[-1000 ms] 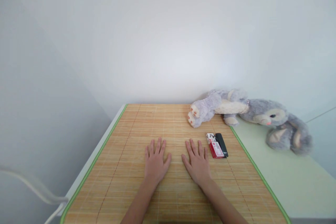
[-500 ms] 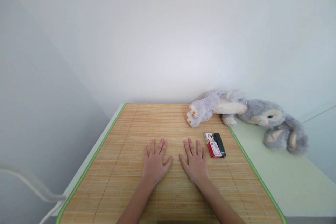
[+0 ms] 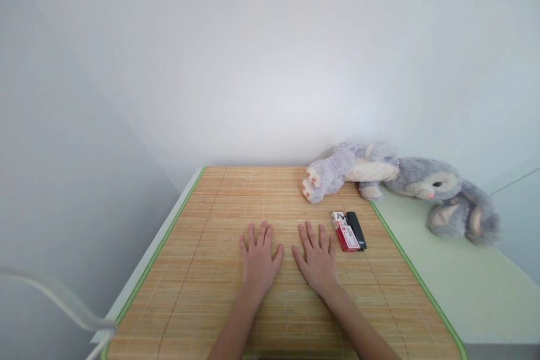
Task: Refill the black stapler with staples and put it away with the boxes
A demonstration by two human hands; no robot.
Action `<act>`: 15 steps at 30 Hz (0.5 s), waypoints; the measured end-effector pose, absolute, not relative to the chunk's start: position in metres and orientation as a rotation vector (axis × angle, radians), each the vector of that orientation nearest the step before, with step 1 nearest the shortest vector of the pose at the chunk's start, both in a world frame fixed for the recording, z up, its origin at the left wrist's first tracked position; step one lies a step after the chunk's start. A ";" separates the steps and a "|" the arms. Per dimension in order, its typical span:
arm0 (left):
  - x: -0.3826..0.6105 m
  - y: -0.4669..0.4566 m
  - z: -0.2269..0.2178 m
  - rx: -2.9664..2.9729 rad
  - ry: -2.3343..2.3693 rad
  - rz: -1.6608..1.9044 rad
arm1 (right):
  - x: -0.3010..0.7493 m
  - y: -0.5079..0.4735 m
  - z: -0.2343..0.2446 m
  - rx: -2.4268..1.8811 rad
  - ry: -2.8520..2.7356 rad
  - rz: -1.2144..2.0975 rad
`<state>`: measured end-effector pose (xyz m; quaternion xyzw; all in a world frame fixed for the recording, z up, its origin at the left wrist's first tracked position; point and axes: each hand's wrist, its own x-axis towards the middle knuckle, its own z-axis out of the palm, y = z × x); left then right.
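My left hand [image 3: 259,261] lies palm down on the bamboo mat [image 3: 211,281], fingers stretched out and holding nothing. Beside it, a short gap away, my right hand [image 3: 317,261] rests flat on the same mat with its fingers spread. Just right of the right hand are a small red and white box [image 3: 347,236] and a black stapler [image 3: 356,230], lying side by side. Neither hand touches them.
A grey plush rabbit [image 3: 371,171] lies on its side along the back right, partly on the mat and partly on the pale tabletop [image 3: 459,287]. A white cable [image 3: 67,304] hangs at the lower left. The wall [image 3: 253,67] stands behind the table.
My left hand has shifted slightly right and its fingers sit a little closer together. The whole view has moved slightly. My right hand stays flat in about the same place.
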<state>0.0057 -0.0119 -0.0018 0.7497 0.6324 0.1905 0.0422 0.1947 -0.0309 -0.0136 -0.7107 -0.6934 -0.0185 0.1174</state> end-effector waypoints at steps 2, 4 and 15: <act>0.010 -0.014 -0.003 2.280 1.960 0.557 | 0.193 -0.032 -0.016 -2.109 -2.026 -0.079; 0.012 -0.016 -0.003 2.275 1.972 0.526 | 0.192 -0.032 -0.018 -2.151 -2.029 -0.101; 0.009 -0.022 0.003 2.353 1.930 0.411 | 0.192 -0.034 -0.022 -2.189 -2.060 -0.144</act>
